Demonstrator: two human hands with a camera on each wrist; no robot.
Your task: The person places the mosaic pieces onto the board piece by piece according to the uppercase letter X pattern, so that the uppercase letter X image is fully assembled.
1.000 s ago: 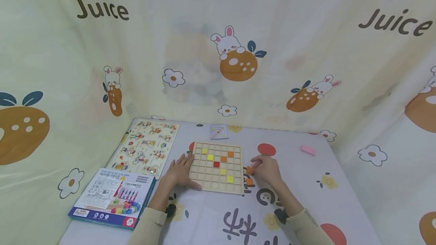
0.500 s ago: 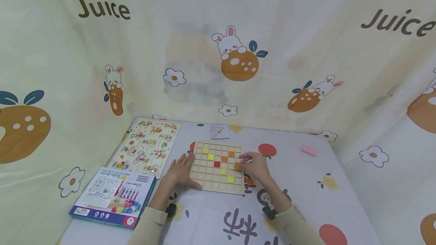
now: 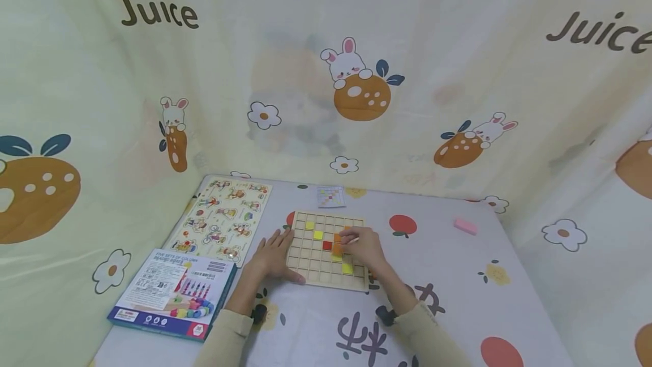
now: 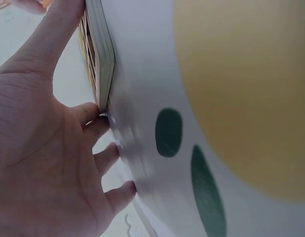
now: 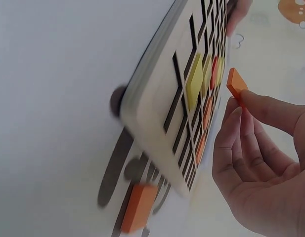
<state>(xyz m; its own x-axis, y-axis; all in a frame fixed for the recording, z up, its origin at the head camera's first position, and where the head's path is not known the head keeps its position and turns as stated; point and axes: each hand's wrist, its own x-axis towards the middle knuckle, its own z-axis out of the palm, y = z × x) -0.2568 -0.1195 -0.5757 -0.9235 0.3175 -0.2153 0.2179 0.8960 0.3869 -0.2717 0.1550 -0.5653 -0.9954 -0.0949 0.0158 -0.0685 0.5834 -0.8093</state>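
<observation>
A wooden grid board [image 3: 311, 273] lies on the table, with yellow tiles [image 3: 318, 235], a red tile [image 3: 327, 246] and orange tiles in a crossing diagonal pattern. My right hand [image 3: 364, 248] is over the board's right half, pinching an orange tile [image 5: 236, 83] between thumb and fingertips; in the right wrist view the tile is raised off the board. My left hand [image 3: 272, 256] rests at the board's left edge with fingers spread, the thumb at its near corner. Another orange tile [image 5: 139, 208] lies on the tablecloth beside the board's right side.
Behind the board lies a small pattern card [image 3: 331, 197]. To the left are a picture puzzle board [image 3: 224, 214] and a boxed bead set [image 3: 170, 293]. A pink block [image 3: 466, 226] sits at the far right. Printed curtains enclose the table.
From beside the board, my right hand has picked up an orange tile and carried it leftward over the grid. My left hand stays at the board's left edge.
</observation>
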